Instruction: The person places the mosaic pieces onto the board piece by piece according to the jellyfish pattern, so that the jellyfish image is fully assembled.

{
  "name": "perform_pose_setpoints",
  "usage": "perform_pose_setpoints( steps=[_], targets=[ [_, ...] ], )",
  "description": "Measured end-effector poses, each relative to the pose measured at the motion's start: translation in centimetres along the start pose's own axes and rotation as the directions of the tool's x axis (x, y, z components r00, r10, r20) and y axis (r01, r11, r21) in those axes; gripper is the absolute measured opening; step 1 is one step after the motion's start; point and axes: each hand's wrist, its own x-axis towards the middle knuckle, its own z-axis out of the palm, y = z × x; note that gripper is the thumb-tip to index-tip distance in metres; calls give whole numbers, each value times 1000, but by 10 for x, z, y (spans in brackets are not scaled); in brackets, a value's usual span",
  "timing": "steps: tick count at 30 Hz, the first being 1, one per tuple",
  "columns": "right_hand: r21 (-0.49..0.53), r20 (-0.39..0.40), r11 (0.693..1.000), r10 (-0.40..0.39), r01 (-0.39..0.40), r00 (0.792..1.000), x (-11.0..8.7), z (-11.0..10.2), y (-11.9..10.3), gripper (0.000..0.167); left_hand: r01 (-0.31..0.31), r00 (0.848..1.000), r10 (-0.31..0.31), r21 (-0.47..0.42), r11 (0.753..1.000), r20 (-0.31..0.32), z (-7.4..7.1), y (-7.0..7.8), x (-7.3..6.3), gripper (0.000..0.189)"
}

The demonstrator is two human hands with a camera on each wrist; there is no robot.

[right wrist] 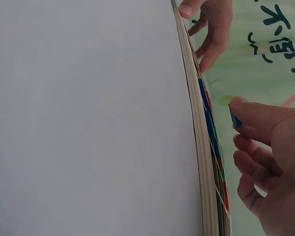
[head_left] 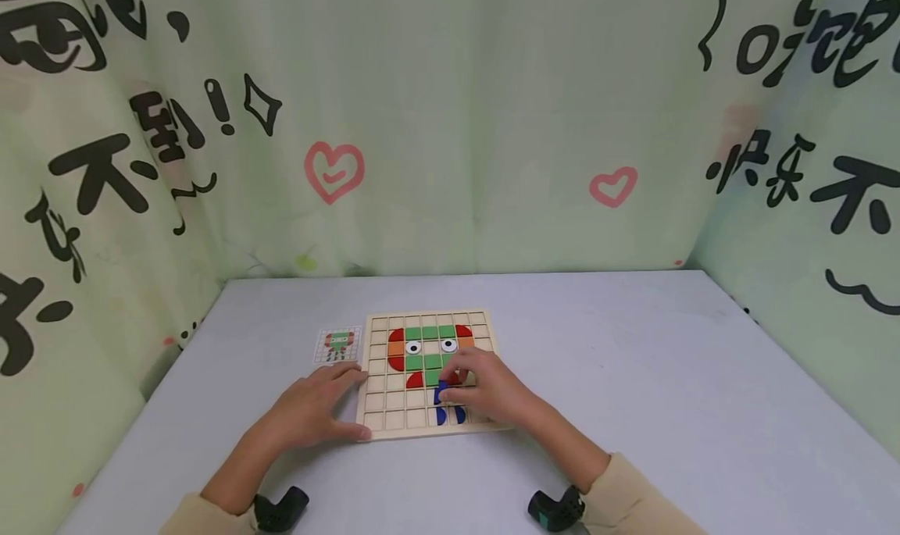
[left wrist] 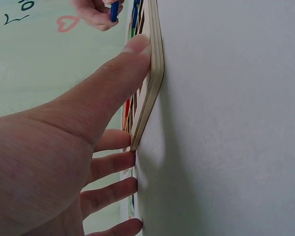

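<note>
A wooden grid board [head_left: 378, 422] lies on the table with red, green, orange and blue pieces and two eye pieces set in its cells. My left hand [head_left: 305, 411] rests against the board's left side, thumb on the near corner [left wrist: 137, 45] and fingers stretched along the edge. Over the lower part of the board, my right hand [head_left: 492, 386] pinches a small blue piece [right wrist: 234, 117] between thumb and forefinger. In the right wrist view the piece is above the board, apart from it. Two blue rounded pieces [head_left: 460, 415] lie in a lower row; my right hand hides some cells.
A small pattern card [head_left: 339, 346] with a similar coloured figure lies left of the board. White table surface [head_left: 633, 347] surrounds them. A pale green curtain [head_left: 478, 129] with hearts and black lettering hangs behind and at both sides. Black devices [head_left: 281, 510] sit at both wrists.
</note>
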Motion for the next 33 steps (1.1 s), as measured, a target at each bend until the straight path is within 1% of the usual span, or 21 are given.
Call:
perform_pose_setpoints(
  steps=[4, 8, 16, 23, 33],
  targets=[
    [1, 7, 1000, 1, -1, 1000, 2, 4, -4, 16, 0, 1000, 0, 5, 1000, 2, 0, 0, 1, 85],
    [-21, 9, 1000, -10, 10, 1000, 5, 7, -6, 18, 1, 1000, -1, 8, 1000, 7, 0, 1, 2, 85],
    [-40, 34, 999, -24, 25, 999, 12, 16, -13, 17, 4, 1000, -4, 6, 1000, 15, -2, 2, 1, 85],
    [-24, 51, 999, 24, -23, 998, 16, 21, -18, 15, -7, 1000, 7, 0, 1000, 13, -2, 1, 1, 85],
    [-48, 61, 998, 34, -31, 998, 21, 27, -20, 15, -16, 1000, 16, -6, 1000, 14, -3, 0, 1, 85]
  ],
)
